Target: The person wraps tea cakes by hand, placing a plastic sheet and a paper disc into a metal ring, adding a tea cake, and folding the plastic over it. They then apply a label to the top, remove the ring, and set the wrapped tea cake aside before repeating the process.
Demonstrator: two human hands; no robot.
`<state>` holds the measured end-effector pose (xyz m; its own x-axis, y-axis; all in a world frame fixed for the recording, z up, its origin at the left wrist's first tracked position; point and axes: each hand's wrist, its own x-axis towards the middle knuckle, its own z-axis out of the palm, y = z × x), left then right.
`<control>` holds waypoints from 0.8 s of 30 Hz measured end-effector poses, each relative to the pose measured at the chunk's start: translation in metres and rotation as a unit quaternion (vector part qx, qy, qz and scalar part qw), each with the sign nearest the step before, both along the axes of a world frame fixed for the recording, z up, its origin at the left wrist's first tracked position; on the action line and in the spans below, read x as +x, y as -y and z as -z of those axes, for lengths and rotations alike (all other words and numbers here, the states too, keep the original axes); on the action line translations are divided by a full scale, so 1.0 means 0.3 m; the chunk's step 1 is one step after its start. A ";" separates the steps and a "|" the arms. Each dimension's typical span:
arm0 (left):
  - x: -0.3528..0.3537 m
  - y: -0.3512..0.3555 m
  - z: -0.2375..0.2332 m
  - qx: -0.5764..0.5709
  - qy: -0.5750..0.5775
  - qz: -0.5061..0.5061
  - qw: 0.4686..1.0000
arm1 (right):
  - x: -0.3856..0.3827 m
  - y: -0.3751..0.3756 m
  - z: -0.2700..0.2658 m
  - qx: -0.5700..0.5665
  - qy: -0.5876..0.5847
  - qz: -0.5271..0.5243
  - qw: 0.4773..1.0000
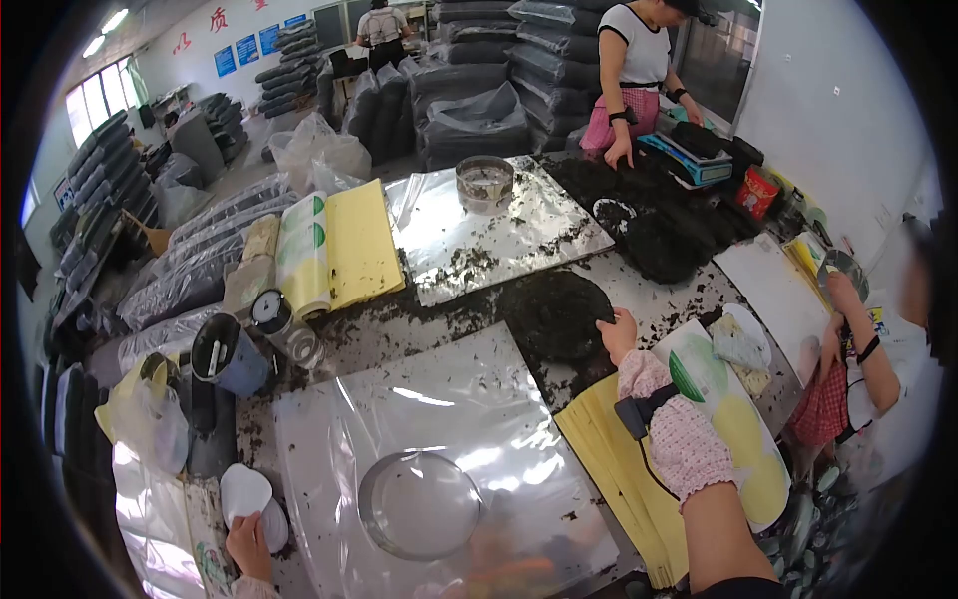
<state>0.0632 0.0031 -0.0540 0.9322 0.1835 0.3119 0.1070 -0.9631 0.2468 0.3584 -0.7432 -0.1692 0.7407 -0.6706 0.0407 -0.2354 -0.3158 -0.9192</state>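
Note:
My right hand (619,333) reaches forward and touches the right edge of a dark round tea cake (554,312) lying on the table; a patterned sleeve guard covers the forearm. My left hand (248,544) is at the lower left, holding a small white piece (245,492) at the table's edge. Between the hands lies a silver foil sheet (329,439) with a round metal ring mould (419,504) on it. A stack of yellow papers (599,449) lies under my right forearm.
A second foil sheet (479,235) with a metal sieve (484,182) lies farther back. Loose dark tea (659,230) is piled at the right. One person (639,70) stands at the far side, another (878,359) sits at right. Paper rolls (309,255), cups (230,354) and stacked bags (469,120) surround the table.

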 end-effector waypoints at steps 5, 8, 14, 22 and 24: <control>-0.091 0.315 -0.158 -0.017 0.124 0.208 0.970 | -0.129 -0.076 -0.141 0.122 0.071 -0.012 0.990; -0.115 0.564 -0.191 -0.038 0.008 0.397 0.917 | -0.179 -0.084 -0.157 0.183 0.092 -0.027 0.978; 0.036 0.691 -0.067 -0.002 -0.027 0.410 0.912 | -0.320 -0.152 -0.240 0.215 0.098 -0.044 0.971; 0.021 0.686 -0.172 -0.129 0.039 0.407 0.903 | -0.619 -0.606 -0.394 0.322 0.068 -0.258 0.908; -0.028 0.633 -0.206 -0.144 0.094 0.344 0.923 | -0.683 -0.711 -0.381 0.331 0.009 -0.326 0.886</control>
